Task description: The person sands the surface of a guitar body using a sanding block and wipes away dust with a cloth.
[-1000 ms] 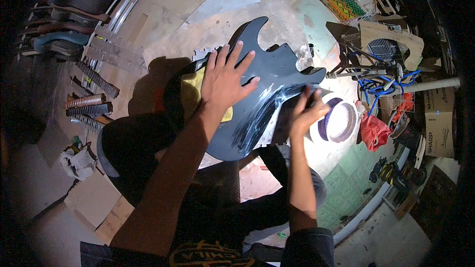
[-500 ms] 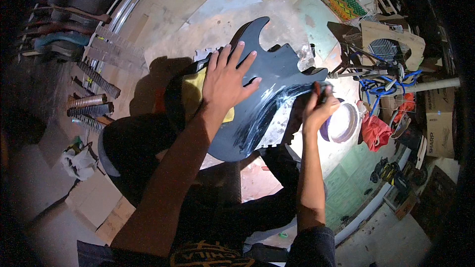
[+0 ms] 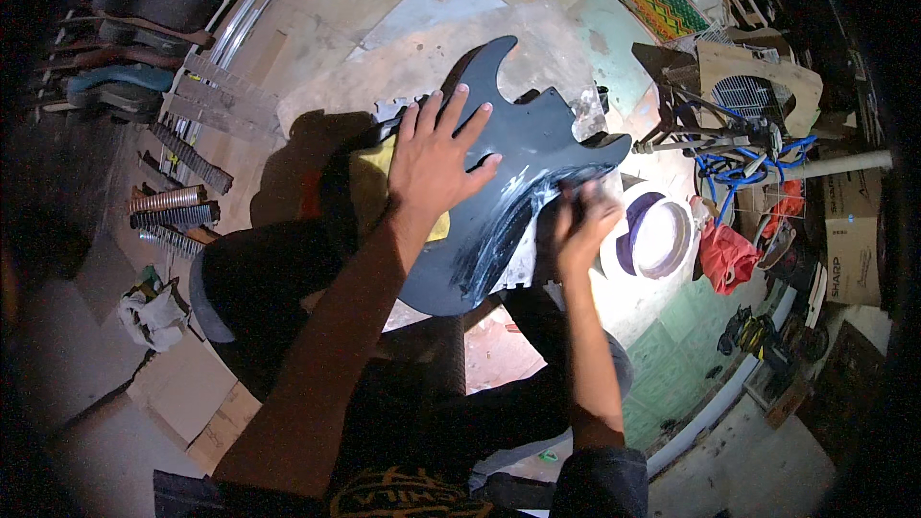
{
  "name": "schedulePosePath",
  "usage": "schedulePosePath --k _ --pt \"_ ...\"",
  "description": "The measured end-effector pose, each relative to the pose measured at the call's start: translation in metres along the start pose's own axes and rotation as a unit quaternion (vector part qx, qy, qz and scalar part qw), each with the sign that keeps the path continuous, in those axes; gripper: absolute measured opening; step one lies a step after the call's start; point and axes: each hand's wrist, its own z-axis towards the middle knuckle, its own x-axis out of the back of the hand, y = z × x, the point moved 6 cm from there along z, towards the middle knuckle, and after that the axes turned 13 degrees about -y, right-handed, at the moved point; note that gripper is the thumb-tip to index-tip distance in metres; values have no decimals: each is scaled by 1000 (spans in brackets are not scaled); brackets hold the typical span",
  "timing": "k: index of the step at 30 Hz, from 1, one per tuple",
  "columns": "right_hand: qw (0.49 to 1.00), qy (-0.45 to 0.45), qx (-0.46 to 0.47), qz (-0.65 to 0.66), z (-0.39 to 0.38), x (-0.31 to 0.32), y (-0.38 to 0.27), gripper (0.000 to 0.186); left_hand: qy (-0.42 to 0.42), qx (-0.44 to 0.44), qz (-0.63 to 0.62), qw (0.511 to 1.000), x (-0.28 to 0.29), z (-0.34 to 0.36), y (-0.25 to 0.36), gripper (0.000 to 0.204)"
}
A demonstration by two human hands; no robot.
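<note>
One guitar body (image 3: 523,129): dark grey, laid tilted in front of the person above the legs, horns pointed away; a pale notched mat (image 3: 521,259) was partly covered by it. What bore its weight could not be told.
Left hand (image 3: 432,158): spread flat with fingers fanned, pressed on the upper face, nothing grasped; a yellow cloth (image 3: 374,177) was seen beneath its wrist.
Right hand (image 3: 587,230): fingers bent and blurred, held at the curved waist; whether a dark pad was pinched there could not be told.
Shift: a moment earlier the right hand was held farther right, by the horn's tip and across the tub (image 3: 689,240); now it was brought back leftward along the edge, and more of the tub was uncovered.
Unchanged: the left hand and the body were kept nearly in place.
Glossy streaks (image 3: 508,216): whitish and black, smeared along the right edge.
Meaning: back-and-forth rubbing was suggested, judged steady and unfinished, with the body braced.
</note>
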Motion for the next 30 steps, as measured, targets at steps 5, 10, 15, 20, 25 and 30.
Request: schedulePosePath --k 5,10,15,20,25,30 --pt "979 68 -177 -74 0 6 20 32 1 -7 -1 1000 -2 2 7 66" --pt "985 -29 -137 -102 24 20 36 33 10 -6 -7 1000 2 3 4 66" --pt "987 10 -123 -105 -6 -5 -7 45 8 -8 -2 1000 0 4 4 66" --pt "971 17 -192 -139 46 35 27 35 21 -11 -15 1000 1 1 4 65" --pt "957 2 -262 126 22 9 -8 31 8 -8 -5 1000 1 2 -1 65" --pt "965 40 -185 -179 44 31 17 33 7 -11 -5 1000 -2 -1 4 64"
